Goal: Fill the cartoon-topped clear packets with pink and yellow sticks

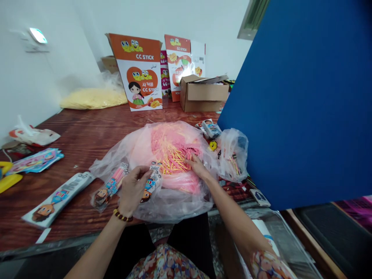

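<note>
A large clear plastic bag lies open in front of me, full of thin pink and yellow sticks. My left hand pinches a small printed plastic pouch by its upper edge, at the bag's left side. Inside the bag's mouth, my right hand has its fingers closed on some of the sticks. A pouch holding pink sticks lies left of my left hand. Farther left is a stack of flat printed pouches.
Printed cartons and an open brown box stand at the back. A blue panel rises on the right, beside a small bag with sticks. Yellow scissors handles and a tissue pack lie far left.
</note>
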The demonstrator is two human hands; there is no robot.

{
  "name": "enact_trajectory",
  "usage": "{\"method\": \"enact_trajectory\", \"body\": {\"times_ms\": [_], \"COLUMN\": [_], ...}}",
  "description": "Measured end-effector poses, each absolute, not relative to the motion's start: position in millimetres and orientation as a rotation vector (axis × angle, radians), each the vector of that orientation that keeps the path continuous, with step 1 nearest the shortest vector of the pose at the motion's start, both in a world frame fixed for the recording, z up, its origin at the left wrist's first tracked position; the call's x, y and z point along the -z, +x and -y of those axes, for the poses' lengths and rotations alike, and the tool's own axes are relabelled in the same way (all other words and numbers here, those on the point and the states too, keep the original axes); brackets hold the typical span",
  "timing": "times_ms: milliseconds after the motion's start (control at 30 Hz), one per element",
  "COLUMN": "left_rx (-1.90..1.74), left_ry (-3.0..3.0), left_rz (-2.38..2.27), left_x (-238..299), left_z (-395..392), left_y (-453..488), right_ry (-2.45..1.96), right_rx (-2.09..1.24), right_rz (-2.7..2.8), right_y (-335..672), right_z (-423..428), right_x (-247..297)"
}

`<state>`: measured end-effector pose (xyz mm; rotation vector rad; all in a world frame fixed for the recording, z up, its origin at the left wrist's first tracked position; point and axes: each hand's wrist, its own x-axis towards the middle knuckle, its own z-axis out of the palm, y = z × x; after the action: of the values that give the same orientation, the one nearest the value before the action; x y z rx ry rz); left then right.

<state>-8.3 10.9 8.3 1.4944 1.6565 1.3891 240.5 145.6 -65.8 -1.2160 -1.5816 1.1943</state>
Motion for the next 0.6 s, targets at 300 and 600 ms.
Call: {"method": "enact_trajectory", "body": {"times_ms": [300,600], "left_rx": [-1.485,-1.423], "left_ry": [1.057,0.970], "left_rz": [-1.400,-1.324], "left_x": [-21,-27], "left_z": [-3,2], "left_y": [-14,-7], "right_ry": [-1.251,-1.315], "right_rx": [-1.169,-1.083], "right_rz": [1.643,1.718], "right_y": [238,235], "right_z": [-145,-145], "right_x": [64,55]}}
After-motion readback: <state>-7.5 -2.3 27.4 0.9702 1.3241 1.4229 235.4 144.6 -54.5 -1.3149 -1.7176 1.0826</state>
